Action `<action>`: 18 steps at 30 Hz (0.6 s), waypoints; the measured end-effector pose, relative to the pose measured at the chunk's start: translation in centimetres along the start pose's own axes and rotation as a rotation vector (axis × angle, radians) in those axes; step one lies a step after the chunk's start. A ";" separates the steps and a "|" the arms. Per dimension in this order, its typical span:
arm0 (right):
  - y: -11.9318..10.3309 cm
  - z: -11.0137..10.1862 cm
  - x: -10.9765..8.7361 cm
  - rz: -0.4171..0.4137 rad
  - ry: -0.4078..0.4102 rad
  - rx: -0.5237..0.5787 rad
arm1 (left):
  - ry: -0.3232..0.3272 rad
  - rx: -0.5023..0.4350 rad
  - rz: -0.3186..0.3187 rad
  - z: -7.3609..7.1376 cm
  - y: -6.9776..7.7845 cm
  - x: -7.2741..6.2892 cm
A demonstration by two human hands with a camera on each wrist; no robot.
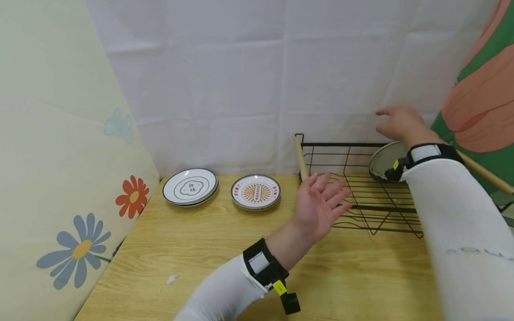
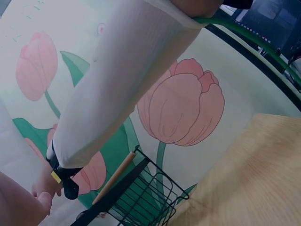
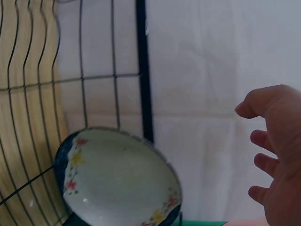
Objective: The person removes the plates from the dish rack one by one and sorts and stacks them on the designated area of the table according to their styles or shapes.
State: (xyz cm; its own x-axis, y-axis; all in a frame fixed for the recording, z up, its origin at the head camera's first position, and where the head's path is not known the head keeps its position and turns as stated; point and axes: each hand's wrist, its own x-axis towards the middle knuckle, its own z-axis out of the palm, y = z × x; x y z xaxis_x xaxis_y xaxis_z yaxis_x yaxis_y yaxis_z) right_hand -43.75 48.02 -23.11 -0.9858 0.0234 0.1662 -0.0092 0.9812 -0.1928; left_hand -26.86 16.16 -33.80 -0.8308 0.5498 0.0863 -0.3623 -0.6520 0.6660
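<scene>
My left hand [image 1: 319,207] is palm up with its fingers spread, in front of the left end of a black wire dish rack [image 1: 369,207] with wooden handles. Nothing lies in that palm. Above the right part of the rack is my right hand [image 1: 403,125], slightly blurred and holding nothing. A plate with a dark blue rim and small flowers [image 3: 120,174] leans in the rack below it; the forearm partly hides this plate in the head view. In the right wrist view, the right hand's fingers [image 3: 265,165] are loosely bent, apart from the plate.
On the left of the wooden table [image 1: 192,236] lies a small stack of white plates [image 1: 189,187]. Beside it are plates with an orange sunburst [image 1: 255,191]. A white scrap [image 1: 172,279] lies nearer the front. White cloth [image 1: 225,89] hangs behind.
</scene>
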 end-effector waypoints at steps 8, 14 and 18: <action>3.6 3.5 -1.2 0.094 -0.114 -0.021 | 0.015 -0.002 -0.037 0.1 -1.5 -0.3; 5.0 5.3 -1.7 0.102 -0.124 -0.017 | 0.018 0.009 -0.042 -0.3 -2.0 -0.6; 5.0 6.2 -1.6 0.109 -0.124 -0.029 | 0.010 0.017 -0.040 -0.5 -2.1 -0.8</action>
State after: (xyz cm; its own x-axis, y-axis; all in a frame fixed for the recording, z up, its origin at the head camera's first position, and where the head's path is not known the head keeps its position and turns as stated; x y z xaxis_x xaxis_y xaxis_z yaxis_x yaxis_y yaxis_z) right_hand -43.29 51.68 -30.30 -0.9938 0.1083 0.0250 0.1024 0.9793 -0.1747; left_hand -25.60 16.82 -35.67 -0.8199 0.5701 0.0519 -0.3883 -0.6204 0.6814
